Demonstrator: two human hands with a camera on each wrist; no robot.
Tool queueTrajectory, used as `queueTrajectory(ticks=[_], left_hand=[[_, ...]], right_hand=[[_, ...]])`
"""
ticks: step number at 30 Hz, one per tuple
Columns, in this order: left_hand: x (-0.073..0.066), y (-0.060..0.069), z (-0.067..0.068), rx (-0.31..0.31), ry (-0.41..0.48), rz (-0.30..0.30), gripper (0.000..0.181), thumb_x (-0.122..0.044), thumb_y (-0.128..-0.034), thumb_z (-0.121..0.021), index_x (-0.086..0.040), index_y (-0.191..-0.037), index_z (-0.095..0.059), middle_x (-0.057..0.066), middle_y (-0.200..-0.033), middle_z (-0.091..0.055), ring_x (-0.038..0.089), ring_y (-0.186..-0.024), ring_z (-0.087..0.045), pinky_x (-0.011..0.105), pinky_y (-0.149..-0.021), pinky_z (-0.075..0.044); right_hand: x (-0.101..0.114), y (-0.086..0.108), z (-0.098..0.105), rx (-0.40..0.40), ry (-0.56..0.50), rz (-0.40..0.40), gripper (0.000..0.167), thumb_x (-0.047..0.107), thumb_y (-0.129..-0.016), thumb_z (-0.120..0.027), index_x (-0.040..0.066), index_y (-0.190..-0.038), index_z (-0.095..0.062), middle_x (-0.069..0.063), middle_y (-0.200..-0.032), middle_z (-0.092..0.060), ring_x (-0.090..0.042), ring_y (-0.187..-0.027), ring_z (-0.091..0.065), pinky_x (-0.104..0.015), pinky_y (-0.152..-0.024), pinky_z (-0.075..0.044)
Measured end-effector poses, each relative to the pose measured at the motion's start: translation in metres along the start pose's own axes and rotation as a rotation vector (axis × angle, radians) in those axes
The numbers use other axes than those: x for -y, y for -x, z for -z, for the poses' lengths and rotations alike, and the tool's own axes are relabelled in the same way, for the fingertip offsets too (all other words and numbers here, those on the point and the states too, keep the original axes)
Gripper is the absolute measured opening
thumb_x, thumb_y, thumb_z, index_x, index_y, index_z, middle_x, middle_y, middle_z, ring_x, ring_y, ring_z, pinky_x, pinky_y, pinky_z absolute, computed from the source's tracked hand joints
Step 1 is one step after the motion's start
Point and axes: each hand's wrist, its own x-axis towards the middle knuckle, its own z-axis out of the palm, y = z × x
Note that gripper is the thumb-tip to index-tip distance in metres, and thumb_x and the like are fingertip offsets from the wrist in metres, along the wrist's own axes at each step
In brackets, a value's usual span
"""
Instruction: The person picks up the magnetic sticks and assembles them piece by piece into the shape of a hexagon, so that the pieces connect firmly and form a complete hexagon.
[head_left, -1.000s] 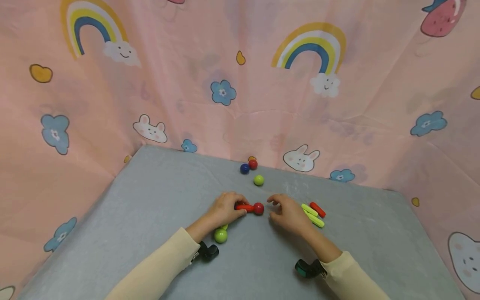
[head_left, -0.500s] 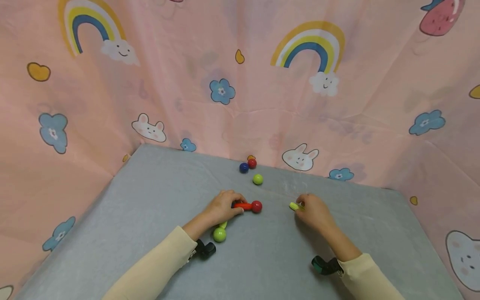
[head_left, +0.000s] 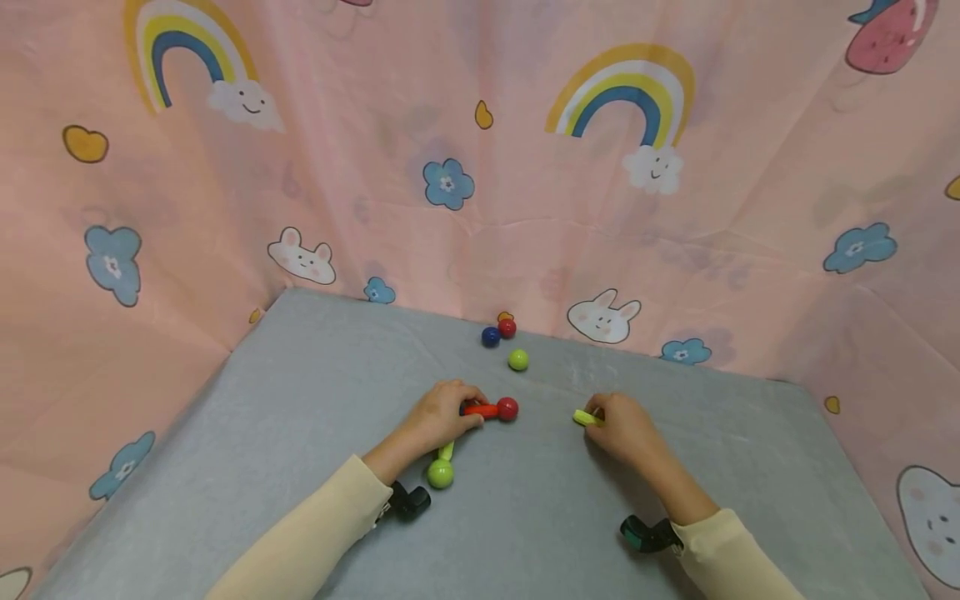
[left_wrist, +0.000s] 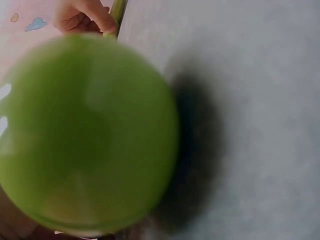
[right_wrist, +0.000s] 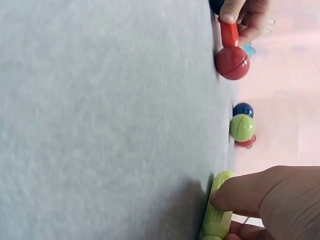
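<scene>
My left hand (head_left: 442, 414) pinches a red rod (head_left: 480, 411) joined to a red ball (head_left: 507, 408). A dark blue ball (right_wrist: 216, 6) shows at the rod's other end in the right wrist view, mostly cut off. Below that hand, a yellow-green rod (head_left: 446, 451) runs into a green ball (head_left: 440, 474), which fills much of the left wrist view; the rod's upper end is hidden by the hand. My right hand (head_left: 628, 432) pinches a loose yellow-green rod (head_left: 587, 417) low over the cloth between thumb and fingers.
Further back lie a blue ball (head_left: 491, 337), a red ball (head_left: 507, 328) and a green ball (head_left: 518, 360). A grey cloth (head_left: 540, 525) covers the table, with a pink printed curtain (head_left: 510, 242) behind. Each wrist wears a black camera (head_left: 648, 535).
My right hand moved right from near the red ball to the loose rods, took a yellow-green one, then shifted slightly left. The left hand with the red rod drifted slightly left.
</scene>
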Motion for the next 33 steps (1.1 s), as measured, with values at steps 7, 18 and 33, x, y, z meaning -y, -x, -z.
queueTrajectory(ticks=[7, 18, 33], left_hand=[[0.0, 0.0, -0.002, 0.001, -0.001, 0.016, 0.02, -0.023, -0.0851, -0.073, -0.02, -0.105, -0.072, 0.0, -0.098, -0.065, 0.016, -0.086, -0.053, 0.031, -0.077, -0.043], [0.001, 0.001, -0.001, -0.005, 0.01, 0.015, 0.019, -0.023, -0.0852, -0.073, -0.02, -0.104, -0.072, -0.001, -0.096, -0.065, 0.014, -0.084, -0.053, 0.031, -0.075, -0.044], [0.001, 0.002, -0.002, -0.001, 0.018, 0.034, 0.02, -0.023, -0.0845, -0.074, -0.019, -0.104, -0.072, -0.003, -0.092, -0.062, 0.013, -0.082, -0.052, 0.029, -0.073, -0.044]], right_hand=[[0.007, 0.002, -0.001, -0.023, 0.022, 0.017, 0.02, 0.009, -0.079, -0.071, 0.003, -0.098, -0.069, -0.012, -0.087, -0.07, -0.024, -0.077, -0.064, -0.044, -0.069, -0.052], [0.014, 0.0, 0.006, -0.055, 0.013, 0.029, 0.023, 0.011, -0.081, -0.07, 0.0, -0.101, -0.068, -0.014, -0.087, -0.07, -0.024, -0.073, -0.063, -0.042, -0.064, -0.051], [0.036, -0.009, -0.001, 0.011, -0.117, 0.07, 0.019, 0.01, -0.08, -0.072, 0.006, -0.098, -0.068, -0.011, -0.088, -0.069, -0.023, -0.078, -0.062, -0.036, -0.068, -0.053]])
